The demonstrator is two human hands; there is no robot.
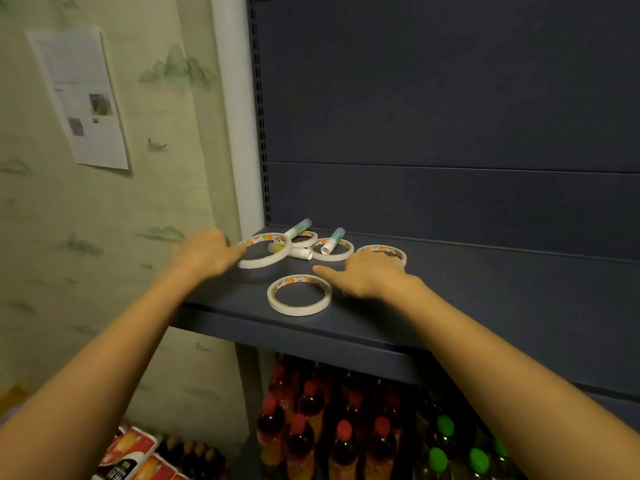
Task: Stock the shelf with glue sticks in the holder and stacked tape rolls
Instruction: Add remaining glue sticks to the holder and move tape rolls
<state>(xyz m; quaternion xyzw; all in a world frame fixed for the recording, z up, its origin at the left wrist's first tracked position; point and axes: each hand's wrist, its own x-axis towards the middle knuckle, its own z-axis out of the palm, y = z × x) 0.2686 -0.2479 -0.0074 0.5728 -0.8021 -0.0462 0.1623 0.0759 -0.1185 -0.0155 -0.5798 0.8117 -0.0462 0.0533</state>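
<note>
Looks barely begun. Five tape rolls and three glue sticks (298,229) lying loose near the back-left corner of the shelf (485,292); nothing stacked, no holder in view.

Left hand (207,252): fingers curled at the rim of the left roll (262,263), apparently gripping it, though blurred. That roll tilted, propped over a stick. Right hand (367,277): fingers spread and fairly straight, resting on the right roll (394,251), one finger pointing toward the front roll (299,295). Mid roll (341,255) with a stick lying across it, back roll (309,238) partly under another stick.

Left to do, most likely: gather all five rolls into one stack, find a holder, stand the sticks in it.

Tight on the left: post (260,133) and back panel (450,202) close behind the pile. Front roll close to the shelf lip, with bottles (311,427) below to catch a slip. Plenty of bare shelf to the right for stacking.
</note>
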